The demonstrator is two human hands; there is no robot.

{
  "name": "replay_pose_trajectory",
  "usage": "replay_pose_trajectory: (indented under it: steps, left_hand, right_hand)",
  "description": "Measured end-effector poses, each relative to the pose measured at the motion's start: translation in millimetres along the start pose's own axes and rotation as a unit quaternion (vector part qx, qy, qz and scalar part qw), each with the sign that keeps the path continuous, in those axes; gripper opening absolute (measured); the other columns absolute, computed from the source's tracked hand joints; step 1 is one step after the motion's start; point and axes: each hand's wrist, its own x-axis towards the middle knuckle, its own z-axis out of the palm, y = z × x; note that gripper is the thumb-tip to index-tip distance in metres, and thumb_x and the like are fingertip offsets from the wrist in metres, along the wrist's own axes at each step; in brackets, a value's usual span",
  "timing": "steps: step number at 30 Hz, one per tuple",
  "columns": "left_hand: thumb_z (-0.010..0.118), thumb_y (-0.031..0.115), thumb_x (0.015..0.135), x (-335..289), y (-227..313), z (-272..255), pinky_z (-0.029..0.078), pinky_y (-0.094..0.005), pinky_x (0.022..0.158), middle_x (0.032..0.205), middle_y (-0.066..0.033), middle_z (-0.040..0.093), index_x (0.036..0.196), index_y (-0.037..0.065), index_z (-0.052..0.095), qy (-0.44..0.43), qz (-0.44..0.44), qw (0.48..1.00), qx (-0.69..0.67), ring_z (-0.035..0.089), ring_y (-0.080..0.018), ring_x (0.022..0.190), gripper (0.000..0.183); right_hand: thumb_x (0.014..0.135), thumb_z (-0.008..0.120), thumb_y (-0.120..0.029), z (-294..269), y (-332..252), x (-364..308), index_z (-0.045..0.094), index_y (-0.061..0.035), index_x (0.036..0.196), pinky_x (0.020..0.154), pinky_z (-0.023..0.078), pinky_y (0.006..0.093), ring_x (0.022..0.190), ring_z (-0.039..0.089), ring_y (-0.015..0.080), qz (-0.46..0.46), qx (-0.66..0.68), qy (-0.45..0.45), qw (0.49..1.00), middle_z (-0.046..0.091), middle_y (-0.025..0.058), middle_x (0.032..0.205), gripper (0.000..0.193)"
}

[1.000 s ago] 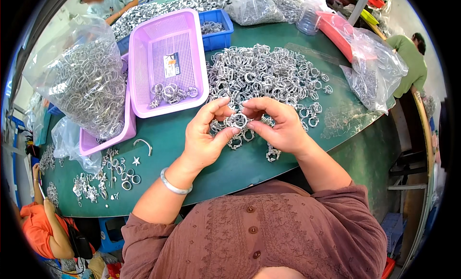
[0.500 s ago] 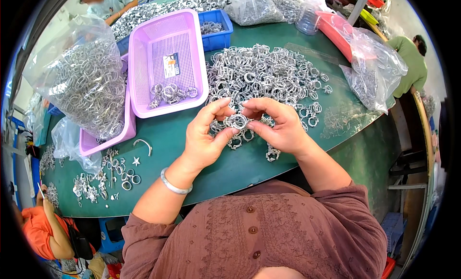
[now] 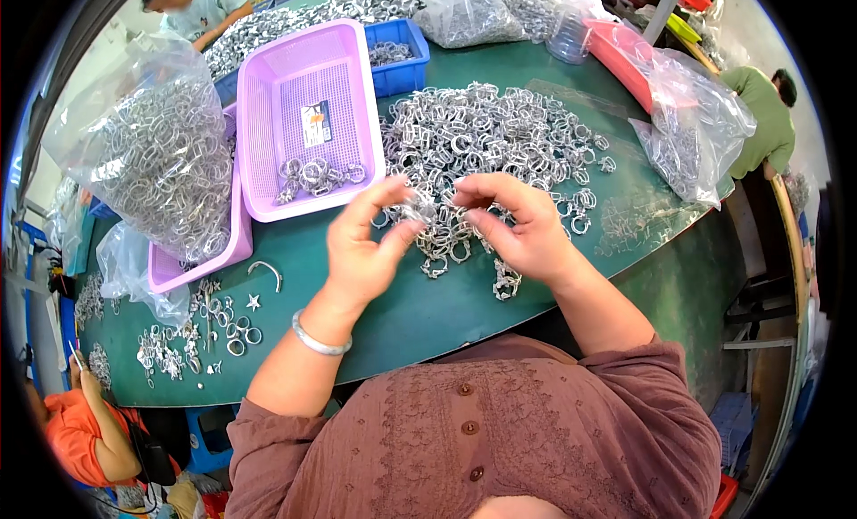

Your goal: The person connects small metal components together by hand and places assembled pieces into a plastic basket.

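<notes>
Handling one silver metal ring point(image 3: 418, 210), blurred near the frame's centre, seems the step in hand. The left hand point(image 3: 360, 251) appears to pinch it; the right hand point(image 3: 528, 233) has thumb and fingers parted, nothing visible between. The next move likely calls for a steady left pinch. Beyond lies the ring pile point(image 3: 500, 131); upper left, a lilac basket point(image 3: 364, 117).

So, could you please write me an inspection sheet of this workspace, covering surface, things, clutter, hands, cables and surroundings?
Surface: glossy dark-green tabletop.
Things: heap of silvery ring-shaped metal pieces; one blurred silvery metal piece at the left fingertips.
Clutter: pale-purple rectangular plastic basket holding a few pieces; bulging clear plastic bag of metal pieces; small silvery metal star.
Hands: left hand appears to pinch the blurred piece; right hand open, nothing visibly held.
Cables: thin dark cord-like strand, lower left; kind unclear.
Surroundings: people in orange, green and pale-blue tops.
</notes>
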Motion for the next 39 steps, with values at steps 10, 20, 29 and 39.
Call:
replay_pose_trajectory:
  steps: [10, 20, 29, 39]
  left_hand:
    - [0.07, 0.013, 0.073, 33, -11, -65, 0.039, -0.0377, 0.085, 0.101, -0.0107, 0.061, 0.104, 0.005, 0.062, 0.201, 0.118, 0.852, 0.468, 0.055, -0.0272, 0.095, 0.033]
    - [0.066, 0.001, 0.074, 16, 6, -23, 0.046, -0.0299, 0.069, 0.088, -0.0099, 0.062, 0.09, 0.002, 0.064, -0.012, 0.152, 0.941, 0.301, 0.058, -0.0227, 0.079, 0.017]
    - [0.06, -0.002, 0.079, 14, 5, -19, 0.041, -0.0238, 0.055, 0.075, -0.0056, 0.056, 0.091, 0.0, 0.063, -0.066, 0.026, 0.978, 0.197, 0.051, -0.0127, 0.062, 0.013]
    - [0.06, -0.001, 0.08, 12, 13, -18, 0.046, -0.0244, 0.064, 0.08, -0.0045, 0.057, 0.106, 0.001, 0.061, -0.136, -0.041, 0.984, 0.109, 0.056, -0.0129, 0.073, 0.026]
  right_hand:
    - [0.071, 0.069, -0.015, -2, 6, 4, 0.061, -0.0089, 0.095, 0.088, 0.034, 0.0396, 0.1, 0.05, 0.025, -0.089, -0.249, -0.086, 0.96, 0.056, 0.0053, 0.102, 0.026]
    - [0.069, 0.067, -0.018, 29, 5, 9, 0.065, -0.0106, 0.074, 0.091, 0.031, 0.0435, 0.094, 0.049, 0.0218, -0.111, -0.367, -0.144, 0.912, 0.056, 0.003, 0.089, 0.009]
    - [0.071, 0.064, -0.015, 35, 7, 11, 0.065, -0.0102, 0.072, 0.09, 0.032, 0.0416, 0.093, 0.049, 0.0213, -0.098, -0.345, -0.125, 0.925, 0.056, 0.0021, 0.088, 0.005]
    - [0.073, 0.065, -0.011, 17, 1, 13, 0.061, -0.0097, 0.078, 0.086, 0.033, 0.0392, 0.09, 0.05, 0.0237, -0.073, -0.223, -0.075, 0.969, 0.056, 0.0021, 0.088, 0.007]
